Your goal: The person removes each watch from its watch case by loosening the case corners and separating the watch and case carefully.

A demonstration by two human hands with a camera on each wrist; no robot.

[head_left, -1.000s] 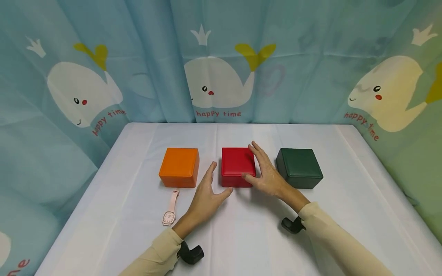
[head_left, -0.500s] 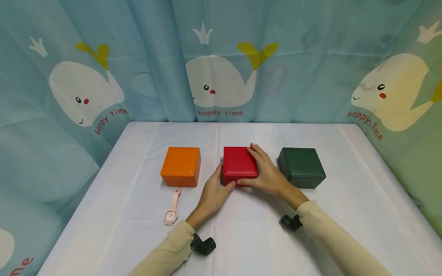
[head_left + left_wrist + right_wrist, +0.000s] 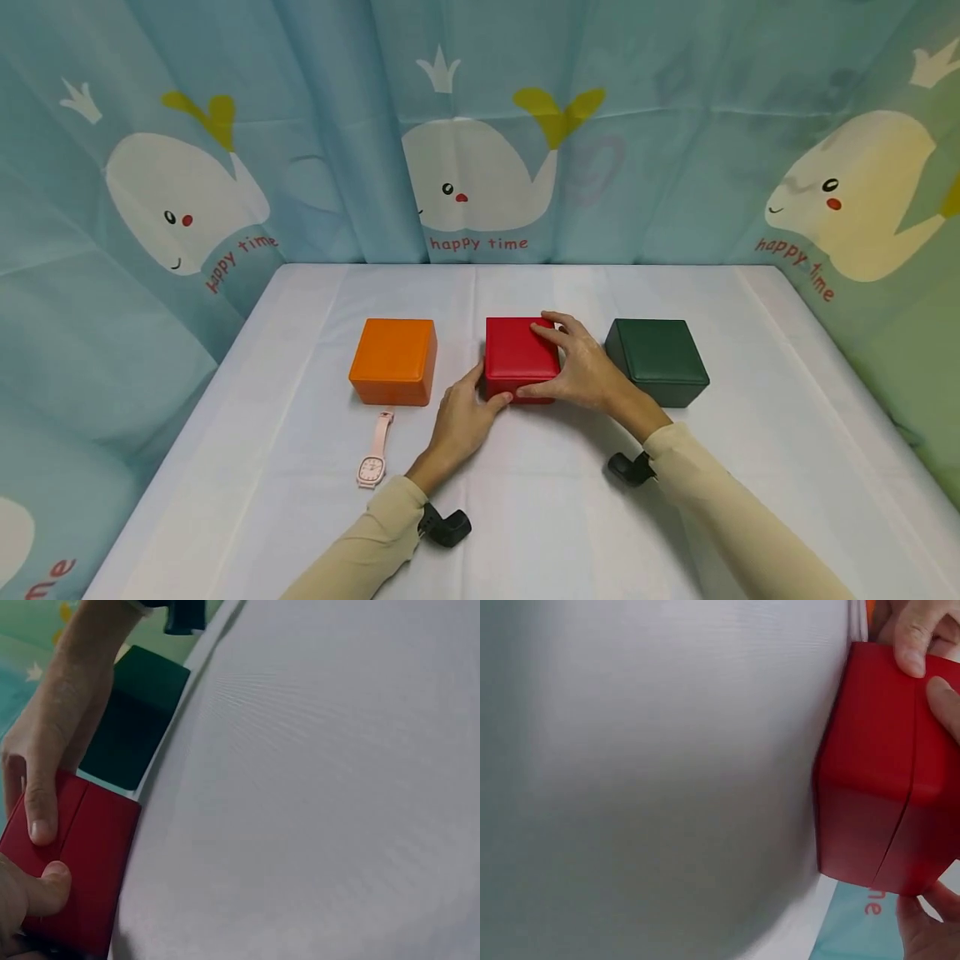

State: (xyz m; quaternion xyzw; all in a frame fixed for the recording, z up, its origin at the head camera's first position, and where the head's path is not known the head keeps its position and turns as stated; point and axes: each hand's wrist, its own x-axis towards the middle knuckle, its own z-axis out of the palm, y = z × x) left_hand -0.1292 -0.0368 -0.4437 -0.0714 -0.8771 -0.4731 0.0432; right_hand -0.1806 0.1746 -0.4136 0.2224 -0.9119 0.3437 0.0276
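Note:
A red box with a lid sits in the middle of the white table, its lid down and a thin seam running round it. My left hand holds its lower part, thumb on the front and fingers along the left side. From the right, my right hand grips the lid, with the thumb on the front face beside the seam and fingertips at the back edge. Both thumbs show on the front face in the left wrist view, close together. Some of the left fingers are hidden behind the box.
An orange box stands left of the red one, a dark green box right of it. A pink wristwatch lies in front of the orange box. Behind the white table hangs a whale-print curtain.
My left hand has moved right and up onto the red box's left front. The right hand has closed in, its thumb shifting left along the front. The box stays in place.

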